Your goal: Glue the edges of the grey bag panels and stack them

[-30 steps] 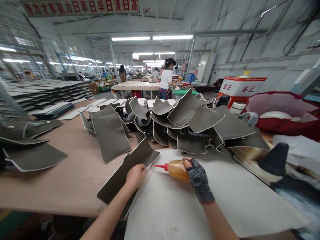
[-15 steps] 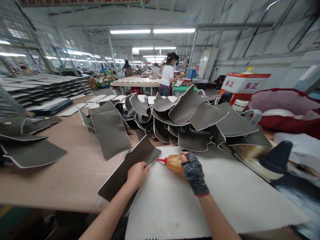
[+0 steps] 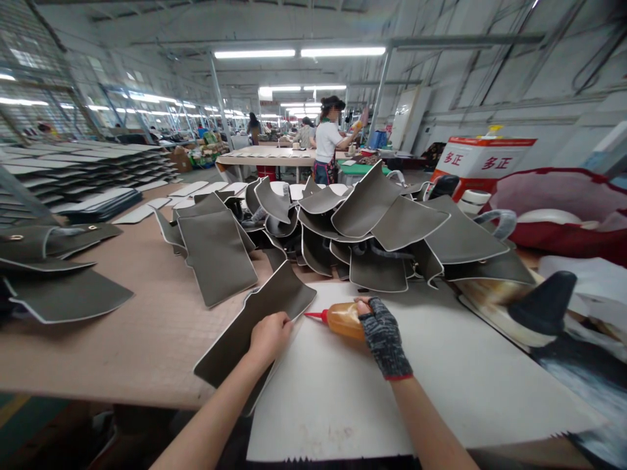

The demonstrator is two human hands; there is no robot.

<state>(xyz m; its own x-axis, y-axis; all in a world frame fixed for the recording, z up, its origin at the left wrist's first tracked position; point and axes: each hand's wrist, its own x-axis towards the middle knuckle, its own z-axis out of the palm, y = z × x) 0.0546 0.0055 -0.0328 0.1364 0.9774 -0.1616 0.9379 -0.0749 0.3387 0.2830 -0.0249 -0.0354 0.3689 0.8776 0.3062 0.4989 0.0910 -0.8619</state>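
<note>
Bare and closed, my left hand (image 3: 268, 338) grips the right edge of a grey-brown leather-like panel (image 3: 230, 346) with a pale border. The panel slants across the edge of a white board (image 3: 343, 391). In a dark fingerless knit glove, my right hand (image 3: 385, 336) is wrapped round a squeeze bottle (image 3: 345, 320) of amber liquid, probably glue. The bottle lies nearly level, its red pointed nozzle (image 3: 314, 315) facing left at the panel's right edge, just above my left fingers. Whether the tip touches the edge I cannot tell.
A heap of similar panels (image 3: 367, 209) stands behind the board. More panels (image 3: 68, 294) lie at left, with stacked flat pieces (image 3: 98, 202) beyond. On the right are a red bag (image 3: 563, 189), a black cone-shaped object (image 3: 546, 303) and an orange-white box (image 3: 482, 163). A co-worker (image 3: 327, 140) stands farther back.
The nozzle tip has shifted slightly left along the panel's edge, and the bottle with my right hand has barely moved. My left hand keeps its grip. The co-worker's raised arm has moved up.
</note>
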